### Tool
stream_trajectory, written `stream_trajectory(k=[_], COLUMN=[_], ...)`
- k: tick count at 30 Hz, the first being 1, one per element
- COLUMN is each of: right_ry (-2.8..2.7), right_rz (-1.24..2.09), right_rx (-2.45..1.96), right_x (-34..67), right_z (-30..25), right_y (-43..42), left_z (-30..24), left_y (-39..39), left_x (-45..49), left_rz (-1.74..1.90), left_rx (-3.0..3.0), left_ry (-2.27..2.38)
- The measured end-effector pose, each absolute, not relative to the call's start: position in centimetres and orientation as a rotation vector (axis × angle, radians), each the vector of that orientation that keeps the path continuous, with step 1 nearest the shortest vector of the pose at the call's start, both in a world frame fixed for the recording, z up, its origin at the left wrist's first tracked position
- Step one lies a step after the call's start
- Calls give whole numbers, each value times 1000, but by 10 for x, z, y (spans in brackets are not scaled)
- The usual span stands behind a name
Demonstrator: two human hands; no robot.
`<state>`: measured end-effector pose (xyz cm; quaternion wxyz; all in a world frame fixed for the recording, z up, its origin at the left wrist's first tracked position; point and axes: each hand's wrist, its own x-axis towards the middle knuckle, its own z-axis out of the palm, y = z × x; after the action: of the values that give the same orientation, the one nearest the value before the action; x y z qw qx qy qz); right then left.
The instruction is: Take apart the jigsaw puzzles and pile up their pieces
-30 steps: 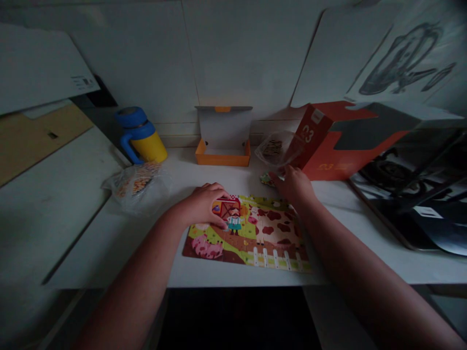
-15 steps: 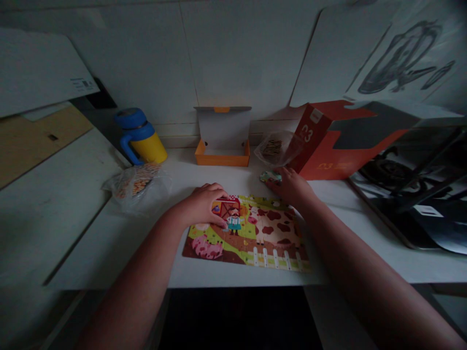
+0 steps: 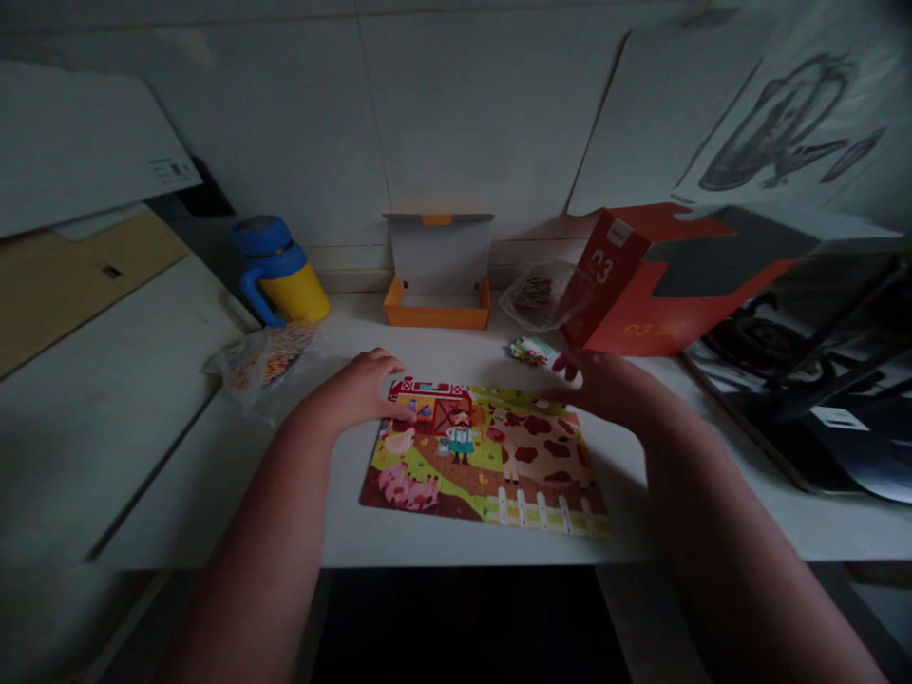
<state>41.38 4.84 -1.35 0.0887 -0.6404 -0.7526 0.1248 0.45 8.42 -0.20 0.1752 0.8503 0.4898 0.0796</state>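
A farm jigsaw puzzle [image 3: 456,465] with a cow, a pig, a farmer and a red barn lies flat on the white tabletop. My left hand [image 3: 363,389] is at its upper left corner, thumb and fingers apart, holding nothing. Over the upper right edge of the puzzle is my right hand [image 3: 602,385], with its thumb and fingers spread and nothing between them. Just beyond its fingertips sits a small stack of puzzle pieces [image 3: 532,351], greenish and white.
Behind stand an open orange box [image 3: 436,315], a blue and yellow jug [image 3: 289,275] and a red carton [image 3: 627,294]. Clear plastic bags with sticks lie left [image 3: 275,361] and right [image 3: 538,294]. A black gas stove [image 3: 790,399] is at the right.
My right hand has drawn back to the right from the stack of pieces and opened. My left hand has slid left, uncovering more of the barn.
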Motion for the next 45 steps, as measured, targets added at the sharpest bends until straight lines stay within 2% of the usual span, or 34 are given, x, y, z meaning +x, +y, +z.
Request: stream_trajectory(k=[4,24,36,45], right_ry=[-2425,-2447,-2446,-2381], right_rz=[613,666,582,766], right_rx=[-1791,-1716,-1734,-1718], right_x=[419,413,412,406], right_z=[-11,-11,-17,-12], right_y=[37,44,49,45], left_z=[3,-10,-10,-15], left_y=[80,82,80,82], left_x=[-1,6,20,24], left_rz=[142,135,160,204], left_rx=[2336,2242,2260,2149], left_ry=[1363,1549,1657,1695])
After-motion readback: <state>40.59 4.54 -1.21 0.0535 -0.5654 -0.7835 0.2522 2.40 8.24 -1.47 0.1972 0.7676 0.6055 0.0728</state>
